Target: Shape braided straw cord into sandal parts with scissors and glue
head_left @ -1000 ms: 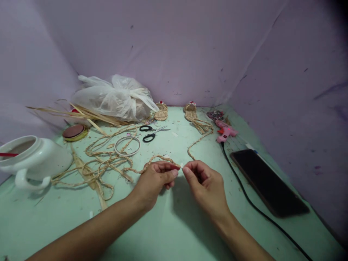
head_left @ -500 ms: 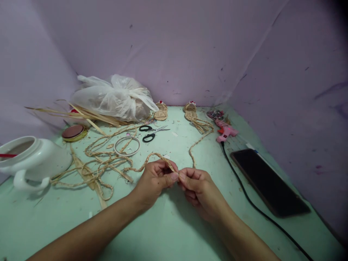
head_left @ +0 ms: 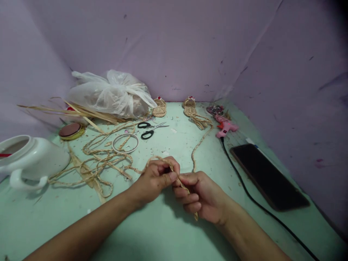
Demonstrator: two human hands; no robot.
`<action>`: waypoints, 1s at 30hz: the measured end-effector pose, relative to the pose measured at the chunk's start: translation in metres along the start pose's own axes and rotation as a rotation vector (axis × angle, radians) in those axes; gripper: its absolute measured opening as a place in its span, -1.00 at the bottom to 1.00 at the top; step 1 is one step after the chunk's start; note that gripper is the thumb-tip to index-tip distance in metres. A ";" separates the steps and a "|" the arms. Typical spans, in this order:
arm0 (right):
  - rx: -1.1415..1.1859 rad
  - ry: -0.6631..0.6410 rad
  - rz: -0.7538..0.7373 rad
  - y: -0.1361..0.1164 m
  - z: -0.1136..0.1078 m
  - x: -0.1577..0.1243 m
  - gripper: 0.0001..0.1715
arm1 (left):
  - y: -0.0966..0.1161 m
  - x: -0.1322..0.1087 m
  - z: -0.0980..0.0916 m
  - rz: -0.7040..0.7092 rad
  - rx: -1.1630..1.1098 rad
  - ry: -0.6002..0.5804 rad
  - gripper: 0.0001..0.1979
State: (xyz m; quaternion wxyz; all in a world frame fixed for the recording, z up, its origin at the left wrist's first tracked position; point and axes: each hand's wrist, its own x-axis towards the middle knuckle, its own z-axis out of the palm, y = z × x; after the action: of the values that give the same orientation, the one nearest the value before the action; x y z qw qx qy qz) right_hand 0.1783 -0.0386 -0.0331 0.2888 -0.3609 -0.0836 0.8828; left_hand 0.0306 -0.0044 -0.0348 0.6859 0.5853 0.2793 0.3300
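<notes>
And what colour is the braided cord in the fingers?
Straw tan; the braided cord shows best in the head view.

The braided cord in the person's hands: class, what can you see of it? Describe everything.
The braided cord is thin, tan and looks like plaited plant fibre. The left hand pinches it; from there it slants down across the right hand, which also grips it, and what looks like its end shows below. The other way, it arches behind the left hand toward loose loops on the green table. Whether it joins the strand beyond the right hand is hidden.
</notes>
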 end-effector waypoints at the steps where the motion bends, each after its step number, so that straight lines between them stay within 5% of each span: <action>1: -0.094 0.066 -0.118 0.000 0.000 0.000 -0.72 | -0.003 0.002 0.000 -0.065 -0.088 0.030 -0.81; 7: -0.537 0.516 -0.576 -0.001 0.002 0.000 -0.59 | -0.014 0.009 -0.003 -0.185 -0.427 0.267 -0.73; 10: -0.838 0.527 -0.805 0.003 0.001 0.004 -0.59 | -0.012 0.009 -0.002 -0.174 -0.433 0.288 -0.72; 13: -1.060 0.581 -0.981 0.008 -0.002 0.007 -0.82 | -0.013 0.007 0.000 -0.188 -0.398 0.291 -0.72; 18: -1.017 0.597 -0.963 0.011 0.000 0.009 -0.83 | -0.013 0.005 0.004 -0.170 -0.399 0.308 -0.70; 24: -0.626 0.470 -0.664 0.012 0.004 0.013 -0.73 | -0.011 0.005 0.005 -0.184 -0.443 0.293 -0.69; 30: -0.809 0.654 -0.958 0.008 -0.002 0.013 -0.81 | -0.013 0.006 0.000 -0.230 -0.430 0.320 -0.63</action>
State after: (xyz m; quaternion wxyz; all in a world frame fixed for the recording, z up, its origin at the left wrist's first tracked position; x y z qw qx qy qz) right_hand 0.1688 -0.0377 -0.0444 0.4991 -0.6100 -0.4639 0.4046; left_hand 0.0359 -0.0012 -0.0480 0.7743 0.3313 0.3721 0.3901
